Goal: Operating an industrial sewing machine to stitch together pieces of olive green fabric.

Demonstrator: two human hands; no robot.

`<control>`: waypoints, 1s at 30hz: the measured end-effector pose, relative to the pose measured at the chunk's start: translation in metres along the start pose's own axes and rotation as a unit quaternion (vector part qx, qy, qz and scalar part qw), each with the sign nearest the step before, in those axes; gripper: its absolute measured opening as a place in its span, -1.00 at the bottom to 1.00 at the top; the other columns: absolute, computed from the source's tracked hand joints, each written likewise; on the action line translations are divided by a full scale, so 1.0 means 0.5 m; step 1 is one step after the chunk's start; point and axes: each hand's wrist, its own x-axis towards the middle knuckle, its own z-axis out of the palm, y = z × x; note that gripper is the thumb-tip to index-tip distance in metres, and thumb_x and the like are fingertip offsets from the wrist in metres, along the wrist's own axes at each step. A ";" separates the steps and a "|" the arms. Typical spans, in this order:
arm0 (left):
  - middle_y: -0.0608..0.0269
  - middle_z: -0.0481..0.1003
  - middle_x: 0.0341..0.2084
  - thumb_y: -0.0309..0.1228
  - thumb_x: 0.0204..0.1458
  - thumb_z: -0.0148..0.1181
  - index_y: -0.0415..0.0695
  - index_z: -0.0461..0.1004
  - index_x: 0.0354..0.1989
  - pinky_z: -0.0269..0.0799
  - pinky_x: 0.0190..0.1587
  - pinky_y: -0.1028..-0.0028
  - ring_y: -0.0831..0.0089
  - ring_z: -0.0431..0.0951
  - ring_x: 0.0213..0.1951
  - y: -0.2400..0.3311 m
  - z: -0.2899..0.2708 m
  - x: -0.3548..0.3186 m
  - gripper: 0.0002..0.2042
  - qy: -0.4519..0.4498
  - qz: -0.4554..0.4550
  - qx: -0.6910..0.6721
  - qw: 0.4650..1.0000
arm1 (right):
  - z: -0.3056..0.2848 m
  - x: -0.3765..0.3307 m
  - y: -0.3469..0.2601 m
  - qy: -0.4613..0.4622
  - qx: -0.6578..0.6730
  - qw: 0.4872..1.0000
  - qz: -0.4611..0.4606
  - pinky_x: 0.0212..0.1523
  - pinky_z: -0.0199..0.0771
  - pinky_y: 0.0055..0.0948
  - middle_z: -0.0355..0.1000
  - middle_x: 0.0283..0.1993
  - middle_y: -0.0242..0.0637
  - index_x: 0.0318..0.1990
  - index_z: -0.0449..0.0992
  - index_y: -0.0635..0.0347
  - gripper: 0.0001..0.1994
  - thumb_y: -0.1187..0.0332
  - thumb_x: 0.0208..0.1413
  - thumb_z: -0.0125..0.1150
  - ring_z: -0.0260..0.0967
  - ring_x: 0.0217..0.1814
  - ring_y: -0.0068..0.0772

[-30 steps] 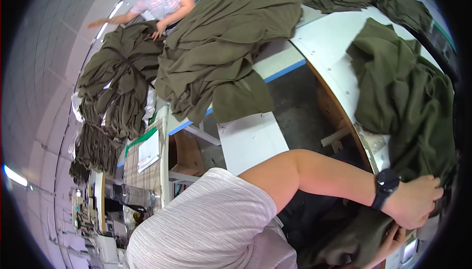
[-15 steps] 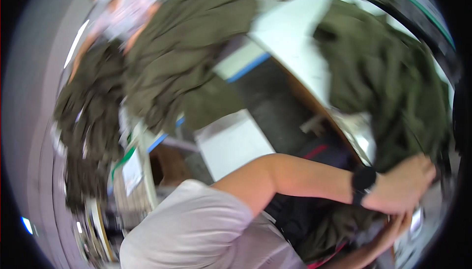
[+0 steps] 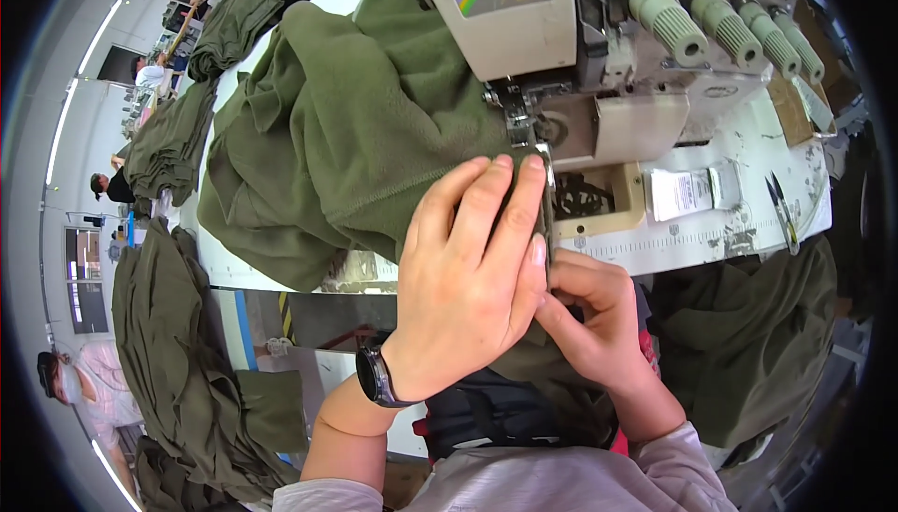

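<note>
An olive-green fleece garment (image 3: 374, 143) lies bunched on the white worktable, its edge under the presser foot of an overlock sewing machine (image 3: 531, 49). My left hand (image 3: 468, 274) rests flat on the cloth, fingers stretched toward the foot and thumb along the cloth's edge. A dark watch (image 3: 370, 376) is on that wrist. My right hand (image 3: 591, 316) is closed, pinching the edge of the cloth at the table's front, just below my left thumb. Part of the garment hangs toward my lap, partly hidden by my hands.
Thread tweezers (image 3: 784, 213) and a small clear packet (image 3: 690, 192) lie on the table to the right. More olive cloth hangs at the lower right (image 3: 748, 339) and is heaped at the left (image 3: 173, 316). A masked person (image 3: 98, 386) stands at far left.
The view has swung from the cloth piles and a co-worker round to the sewing machine. Both hands, earlier together at the far right, are now in the middle on the garment.
</note>
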 end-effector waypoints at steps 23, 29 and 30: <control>-0.04 0.33 0.00 -0.47 0.06 0.10 -0.24 0.38 0.17 0.35 0.05 0.17 0.01 0.38 0.00 -0.012 -0.013 0.015 -0.56 -0.021 -0.016 0.008 1.000 | -0.010 0.020 -0.010 -0.050 0.022 0.997 0.058 -0.46 0.09 -0.64 0.30 -0.50 -0.50 -0.36 0.46 0.43 -0.91 0.56 0.16 0.10 0.09 -0.46 -0.75; -0.06 0.33 -0.01 -0.45 0.08 0.10 -0.25 0.38 0.17 0.34 0.07 0.17 0.00 0.38 0.01 -0.003 -0.021 0.024 -0.57 -0.034 -0.009 0.019 0.999 | 0.005 0.027 -0.011 -0.015 0.087 0.994 0.061 -0.55 0.06 -0.55 0.19 -0.61 -0.42 -0.43 0.37 0.36 -0.83 0.48 0.18 0.12 0.01 -0.51 -0.72; -0.07 0.33 0.00 -0.44 0.09 0.09 -0.25 0.37 0.17 0.33 0.08 0.17 -0.02 0.38 0.02 -0.009 -0.017 0.024 -0.57 -0.028 -0.009 0.018 0.999 | 0.009 0.033 -0.006 -0.015 0.085 0.994 0.061 -0.55 0.06 -0.55 0.19 -0.61 -0.42 -0.43 0.37 0.36 -0.83 0.48 0.18 0.12 0.01 -0.51 -0.72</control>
